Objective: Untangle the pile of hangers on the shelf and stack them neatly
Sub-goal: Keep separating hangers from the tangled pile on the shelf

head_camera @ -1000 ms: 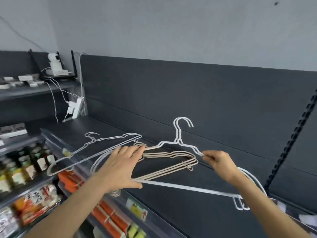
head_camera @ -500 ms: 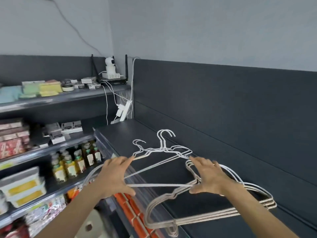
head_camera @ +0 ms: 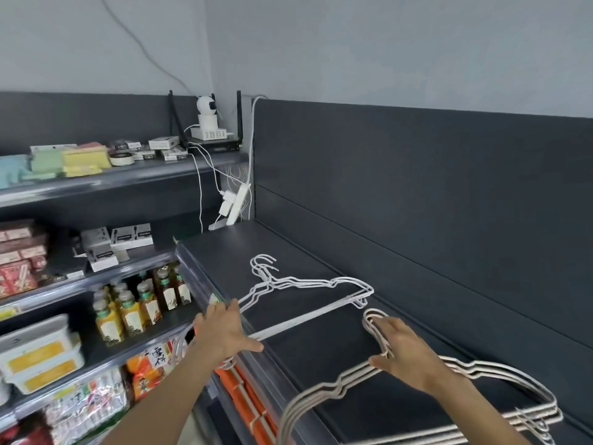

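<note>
Two groups of wire hangers lie on the dark shelf (head_camera: 308, 345). A stack of white hangers (head_camera: 308, 282) lies flat in the middle, hooks pointing to the far left. My left hand (head_camera: 224, 332) rests on their near corner at the shelf's front edge, fingers straight. A stack of beige hangers (head_camera: 324, 393) lies closer to me on the right, hooks pointing away. My right hand (head_camera: 402, 354) lies on their necks with the fingers spread over the hooks.
A power strip with plugs and cables (head_camera: 236, 203) hangs at the shelf's far left corner below a camera (head_camera: 207, 118). Bottles (head_camera: 138, 303), boxes and packets fill the shelves to the left. Orange packs (head_camera: 247, 403) sit under the shelf edge. The dark back panel (head_camera: 449, 220) rises behind.
The white hangers have been laid down together on the shelf and their hooks now line up. My right hand has slid up to the beige hooks. The view has swung left.
</note>
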Demonstrator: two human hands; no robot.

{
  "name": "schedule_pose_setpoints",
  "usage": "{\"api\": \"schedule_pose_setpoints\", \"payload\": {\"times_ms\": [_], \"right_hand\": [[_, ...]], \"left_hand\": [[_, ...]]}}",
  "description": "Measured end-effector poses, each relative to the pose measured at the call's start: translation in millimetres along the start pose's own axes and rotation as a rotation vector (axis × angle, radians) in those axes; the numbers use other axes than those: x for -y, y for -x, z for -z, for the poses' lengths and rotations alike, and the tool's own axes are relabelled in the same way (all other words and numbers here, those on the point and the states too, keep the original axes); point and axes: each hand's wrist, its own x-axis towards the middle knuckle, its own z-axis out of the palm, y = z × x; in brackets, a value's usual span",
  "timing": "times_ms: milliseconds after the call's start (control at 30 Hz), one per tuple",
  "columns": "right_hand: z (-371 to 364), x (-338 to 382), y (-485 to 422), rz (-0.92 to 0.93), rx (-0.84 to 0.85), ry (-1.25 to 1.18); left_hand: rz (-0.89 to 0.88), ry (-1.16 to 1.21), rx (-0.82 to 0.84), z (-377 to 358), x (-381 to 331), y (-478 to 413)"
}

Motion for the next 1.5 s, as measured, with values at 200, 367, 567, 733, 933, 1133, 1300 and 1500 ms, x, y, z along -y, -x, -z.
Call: {"api": "schedule_pose_setpoints", "payload": {"times_ms": [200,367,567,733,933,1133,1300,1500], "right_hand": [[-1.1,-8.9,6.3,-0.050,0.009,-0.054],[-1.3,-9.9,11.9,-0.064,-0.008,-0.086],[-1.4,-11.0,25.6,-0.091,-0.037,-0.098],[1.6,-19.4,56.6,-0.151,-0.060,-0.072],[5.1,-41.4,119.3,-0.253,-0.092,-0.068],[7.5,-70.0,192.0,-0.383,-0.081,0.004],[12.0,-93.9,267.2,-0.487,-0.114,0.028],[14.8,-127.4,373.2,-0.620,-0.142,0.017]], "left_hand": [[0.045,0.045,0.096,-13.8,-3.6,-12.3],[-0.021,0.017,0.067,-16.7,-10.4,-13.3],[-0.291,-0.048,-0.109,-1.1,-46.3,-2.5],[-0.524,0.027,-0.136,-0.6,-94.8,25.8],[-0.778,0.046,-0.088,-9.3,-160.5,81.9],[-0.884,-0.017,0.008,-29.4,-209.3,131.0],[-0.946,-0.037,0.043,-36.9,-248.0,183.6],[-1.044,0.004,0.127,-62.1,-300.8,266.5]]}}
